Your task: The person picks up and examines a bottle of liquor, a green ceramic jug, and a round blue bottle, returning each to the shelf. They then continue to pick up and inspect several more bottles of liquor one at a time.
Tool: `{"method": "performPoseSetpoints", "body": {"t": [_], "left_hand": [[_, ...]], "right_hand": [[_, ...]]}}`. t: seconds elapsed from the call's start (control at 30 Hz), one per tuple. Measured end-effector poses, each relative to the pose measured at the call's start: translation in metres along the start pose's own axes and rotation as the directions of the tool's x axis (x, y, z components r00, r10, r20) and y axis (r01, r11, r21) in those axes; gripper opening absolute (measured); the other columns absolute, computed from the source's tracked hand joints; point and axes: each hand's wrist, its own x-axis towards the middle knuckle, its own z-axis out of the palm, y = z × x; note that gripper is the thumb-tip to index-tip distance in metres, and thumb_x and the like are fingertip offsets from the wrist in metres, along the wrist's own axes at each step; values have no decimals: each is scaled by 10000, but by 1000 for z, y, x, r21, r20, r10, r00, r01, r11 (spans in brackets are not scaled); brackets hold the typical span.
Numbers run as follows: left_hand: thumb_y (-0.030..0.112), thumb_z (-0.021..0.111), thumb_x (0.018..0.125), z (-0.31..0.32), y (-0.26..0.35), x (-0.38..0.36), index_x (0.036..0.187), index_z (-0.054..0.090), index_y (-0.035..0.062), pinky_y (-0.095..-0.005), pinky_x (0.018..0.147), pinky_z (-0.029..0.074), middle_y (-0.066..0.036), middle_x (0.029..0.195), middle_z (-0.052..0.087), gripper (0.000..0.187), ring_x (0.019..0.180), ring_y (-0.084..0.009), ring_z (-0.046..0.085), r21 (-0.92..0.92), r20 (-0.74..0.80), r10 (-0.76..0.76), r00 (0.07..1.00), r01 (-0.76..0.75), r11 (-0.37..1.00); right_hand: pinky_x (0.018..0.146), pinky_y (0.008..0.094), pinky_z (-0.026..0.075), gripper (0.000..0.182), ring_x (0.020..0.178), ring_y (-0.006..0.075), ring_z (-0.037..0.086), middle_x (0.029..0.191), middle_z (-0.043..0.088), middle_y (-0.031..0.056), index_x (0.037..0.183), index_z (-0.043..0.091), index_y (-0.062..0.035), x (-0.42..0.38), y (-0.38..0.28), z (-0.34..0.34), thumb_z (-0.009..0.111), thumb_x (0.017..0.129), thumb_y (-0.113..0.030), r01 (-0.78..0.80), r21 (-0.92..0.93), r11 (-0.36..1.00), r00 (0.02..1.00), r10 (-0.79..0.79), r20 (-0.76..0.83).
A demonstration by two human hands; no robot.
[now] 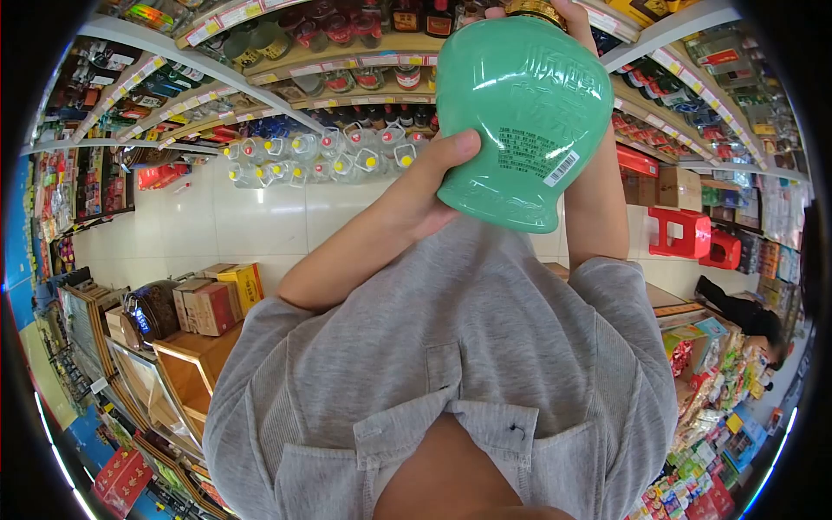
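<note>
A large glossy green liquor bottle (pixel 520 104) with a gold cap (pixel 539 10) is held up before the shelves, tilted slightly. Raised characters, fine print and a barcode label (pixel 561 169) show on its side. My left hand (pixel 438 178) grips it near the base, the thumb lying on the green surface and the other fingers hidden behind. Up at the neck, my right hand (pixel 576 19) is closed around the top beside the cap, partly covered by the bottle.
Shelves (pixel 338 61) of bottles and jars curve across the front. Clear jugs (pixel 347 160) with coloured caps stand on the tiled floor (pixel 251 212). Cardboard boxes (pixel 208 303) are at the left, red stools (pixel 680 234) at the right. A person in dark clothing (pixel 745 312) is at the far right.
</note>
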Motion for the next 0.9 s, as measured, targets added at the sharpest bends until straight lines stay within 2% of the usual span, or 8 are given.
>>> {"method": "performPoseSetpoints", "body": {"t": [0.07, 0.17, 0.8, 0.9], "left_hand": [[668, 760, 870, 1, 1, -1, 1556, 429, -1, -491, 1110, 548, -204, 1482, 589, 1014, 1335, -321, 624, 6, -16, 5, 1000, -5, 1000], [496, 779, 924, -6, 1, 1, 1614, 297, 37, -470, 1138, 521, -169, 1514, 524, 959, 1388, -283, 568, -104, 71, -20, 997, 27, 994], [477, 796, 915, -9, 4, 10, 1629, 265, 42, -441, 1119, 537, -158, 1533, 499, 990, 1397, -268, 556, -111, 78, -26, 997, 34, 993], [471, 794, 918, -8, 6, 11, 1627, 264, 32, -446, 1122, 535, -165, 1530, 501, 988, 1394, -272, 561, -110, 72, -26, 997, 34, 993]], "right_hand": [[808, 361, 649, 495, 902, 276, 777, 1019, 776, 189, 1147, 696, 20, 0, -2, 0, 524, 1070, -438, -15, -35, 999, 1000, 16, 25], [816, 360, 648, 493, 911, 275, 775, 1022, 775, 190, 1148, 694, 20, -1, -2, 1, 523, 1072, -436, -12, -31, 999, 999, 13, 33], [866, 352, 638, 480, 963, 270, 765, 1037, 767, 196, 1156, 681, 23, 5, -4, 7, 514, 1081, -420, -23, -32, 999, 998, 25, 51], [889, 351, 634, 473, 984, 270, 761, 1039, 764, 197, 1161, 674, 25, 3, -4, 15, 512, 1084, -413, -42, 34, 999, 998, 41, 41]]}}
